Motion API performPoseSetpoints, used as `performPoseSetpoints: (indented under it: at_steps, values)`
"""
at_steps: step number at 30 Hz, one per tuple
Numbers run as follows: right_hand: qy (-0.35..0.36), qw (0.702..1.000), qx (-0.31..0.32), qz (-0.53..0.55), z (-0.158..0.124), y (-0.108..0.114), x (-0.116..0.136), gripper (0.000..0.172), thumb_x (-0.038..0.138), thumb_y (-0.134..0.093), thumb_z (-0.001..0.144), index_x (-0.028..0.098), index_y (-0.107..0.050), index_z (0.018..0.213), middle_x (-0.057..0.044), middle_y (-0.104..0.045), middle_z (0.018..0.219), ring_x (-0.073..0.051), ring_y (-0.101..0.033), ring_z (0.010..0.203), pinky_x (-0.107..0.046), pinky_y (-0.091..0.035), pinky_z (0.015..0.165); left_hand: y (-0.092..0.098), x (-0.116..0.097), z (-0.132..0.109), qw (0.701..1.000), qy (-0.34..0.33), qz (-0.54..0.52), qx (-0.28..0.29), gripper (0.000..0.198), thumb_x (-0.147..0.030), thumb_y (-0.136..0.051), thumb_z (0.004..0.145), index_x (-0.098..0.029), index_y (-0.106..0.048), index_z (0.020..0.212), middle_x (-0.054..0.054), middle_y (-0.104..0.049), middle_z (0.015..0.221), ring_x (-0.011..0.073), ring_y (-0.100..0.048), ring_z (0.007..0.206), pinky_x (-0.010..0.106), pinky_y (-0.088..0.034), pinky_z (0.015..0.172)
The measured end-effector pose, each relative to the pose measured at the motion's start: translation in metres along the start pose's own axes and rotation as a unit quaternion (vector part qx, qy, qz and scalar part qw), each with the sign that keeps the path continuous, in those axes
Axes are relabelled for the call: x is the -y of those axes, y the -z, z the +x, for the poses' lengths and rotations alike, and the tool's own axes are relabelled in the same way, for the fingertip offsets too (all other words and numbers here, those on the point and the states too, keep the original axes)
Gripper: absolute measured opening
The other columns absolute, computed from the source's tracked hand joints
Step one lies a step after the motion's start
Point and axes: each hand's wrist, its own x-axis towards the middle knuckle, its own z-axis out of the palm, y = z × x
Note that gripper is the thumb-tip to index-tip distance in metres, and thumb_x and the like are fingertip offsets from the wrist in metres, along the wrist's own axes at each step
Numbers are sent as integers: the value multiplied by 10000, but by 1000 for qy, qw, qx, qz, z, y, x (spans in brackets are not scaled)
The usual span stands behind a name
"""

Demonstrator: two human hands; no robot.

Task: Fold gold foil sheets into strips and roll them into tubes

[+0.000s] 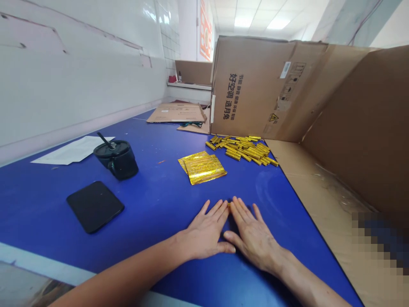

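My left hand [204, 232] and my right hand [252, 234] lie palm down on the blue table top [153, 204] with their fingers spread. A small gold piece [228, 206] shows between the fingertips of both hands, partly hidden by them. Farther ahead lies a stack of flat gold foil packets [203, 168]. Beyond it, a loose heap of several gold foil-wrapped sticks [243, 149] sits near the table's right edge, against a cardboard box.
A black lidded cup with a straw [116, 158], a black phone [95, 207] and white papers [73, 150] lie to the left. Flattened cardboard [176, 113] lies at the far end. A large cardboard box panel [252, 87] rises along the right side.
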Motion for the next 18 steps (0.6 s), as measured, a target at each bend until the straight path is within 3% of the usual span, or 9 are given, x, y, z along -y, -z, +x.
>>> performPoseSetpoints:
  at_steps: [4,11,18]
  values:
    - [55,998,17,33,4,-2,13,684,509,-252,827,71,-131,1338,-137,-125,1389,-209,-72,1272,-446,-122,1019,-1,0,0,1000,0,1,10,820,-632,-302,741,-168,9,1340,100,-60,1402,241,-23,1277,461,-14,1012]
    - [46,999,11,9,1,-8,-16,679,542,-251,815,96,-202,1325,-141,-174,1377,-234,-139,1263,-512,-123,998,0,0,-1,1000,0,11,-13,859,-693,-230,719,-122,-56,1337,119,-81,1396,238,-31,1279,459,-23,1011]
    - [15,1000,-15,-12,-3,-10,-26,671,560,-215,815,103,-262,1305,-130,-205,1371,-247,-178,1254,-537,-132,983,2,-2,-1,1000,7,16,-2,845,-698,-202,720,-123,-103,1332,122,-74,1396,236,-26,1279,463,-27,1008]
